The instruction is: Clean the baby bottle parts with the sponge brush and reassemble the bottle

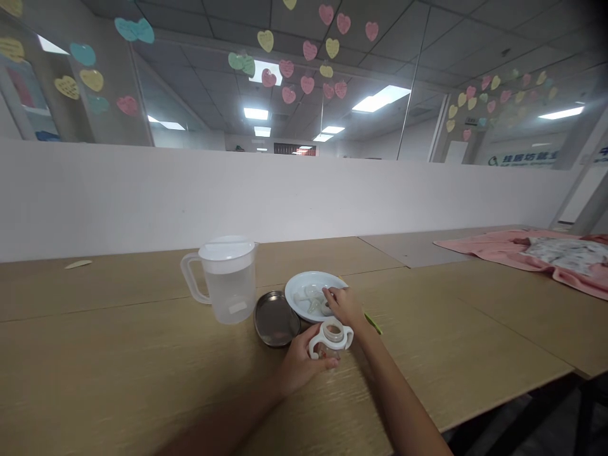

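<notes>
My left hand (300,360) is closed around a small clear baby bottle (331,349) fitted with a white two-handled collar (332,342). The bottle is upright, its mouth uncovered. My right hand (346,305) reaches over the rim of a white plate (297,307), with fingers bent down at a small pale round part (325,308). Its fingertips are partly hidden, so I cannot make out what is between them. Several translucent, whitish pieces (311,296) lie on the plate. Left of the plate is a shallow metal dish (277,320), close to my left hand.
A translucent plastic jug (232,285) with liquid stands left of the dish. A green item (373,323) lies beside my right forearm. A pink cloth (494,247) with a patterned garment on it is at the far right of the table (142,373). A white partition (142,196) rises behind.
</notes>
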Demonstrator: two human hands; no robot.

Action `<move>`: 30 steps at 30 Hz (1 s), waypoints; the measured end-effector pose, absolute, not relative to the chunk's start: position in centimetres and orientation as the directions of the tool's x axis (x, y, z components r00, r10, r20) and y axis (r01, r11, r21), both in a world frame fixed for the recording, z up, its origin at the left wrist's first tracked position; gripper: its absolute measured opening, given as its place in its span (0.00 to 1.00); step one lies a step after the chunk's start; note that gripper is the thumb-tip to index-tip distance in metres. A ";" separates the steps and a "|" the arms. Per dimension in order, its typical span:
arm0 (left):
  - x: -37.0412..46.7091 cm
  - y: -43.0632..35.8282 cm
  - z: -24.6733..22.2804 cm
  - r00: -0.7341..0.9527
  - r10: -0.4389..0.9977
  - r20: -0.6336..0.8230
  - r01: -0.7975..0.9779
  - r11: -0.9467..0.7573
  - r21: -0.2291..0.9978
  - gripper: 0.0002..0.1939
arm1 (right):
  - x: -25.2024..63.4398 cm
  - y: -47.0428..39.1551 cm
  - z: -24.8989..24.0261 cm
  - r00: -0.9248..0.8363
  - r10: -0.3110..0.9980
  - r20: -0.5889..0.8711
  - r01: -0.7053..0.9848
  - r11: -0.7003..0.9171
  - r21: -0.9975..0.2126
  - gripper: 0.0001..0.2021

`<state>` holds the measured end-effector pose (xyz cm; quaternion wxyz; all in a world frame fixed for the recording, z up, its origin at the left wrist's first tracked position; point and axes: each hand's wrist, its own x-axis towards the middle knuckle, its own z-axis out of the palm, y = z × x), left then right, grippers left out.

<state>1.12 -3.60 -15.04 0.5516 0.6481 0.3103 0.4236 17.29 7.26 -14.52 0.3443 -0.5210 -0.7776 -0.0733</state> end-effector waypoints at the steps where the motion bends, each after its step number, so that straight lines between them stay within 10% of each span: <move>1: 1.1 -3.6 -15.1 0.447 0.870 0.209 -0.067 -0.200 0.977 0.30 | 17.2 7.3 -14.6 -0.215 0.752 0.623 0.863 0.445 -0.239 0.23; 11: -0.3 -3.5 -13.2 0.482 0.864 0.146 0.240 -0.290 0.926 0.52 | 19.5 4.8 -14.2 -0.025 0.413 0.910 0.803 0.550 -0.228 0.17; 16: -3.0 -4.1 -7.0 0.474 0.862 0.178 0.510 -0.434 0.743 0.34 | 21.3 4.2 -15.6 0.026 0.390 0.920 0.849 0.478 -0.226 0.18; 19: -5.8 -4.8 -1.6 0.320 0.923 0.215 0.673 -0.381 0.634 0.17 | 21.6 4.8 -16.2 0.119 0.364 0.924 0.881 0.390 -0.267 0.17; 24: -12.7 -4.3 2.9 -0.180 0.893 0.412 0.926 0.012 0.377 0.21 | 20.9 6.0 -17.1 0.063 0.384 0.921 0.906 0.364 -0.214 0.17; 30: -18.1 -0.6 0.9 -0.311 0.832 0.460 0.849 0.026 0.528 0.37 | 20.6 6.8 -17.7 0.059 0.397 0.916 0.921 0.332 -0.204 0.17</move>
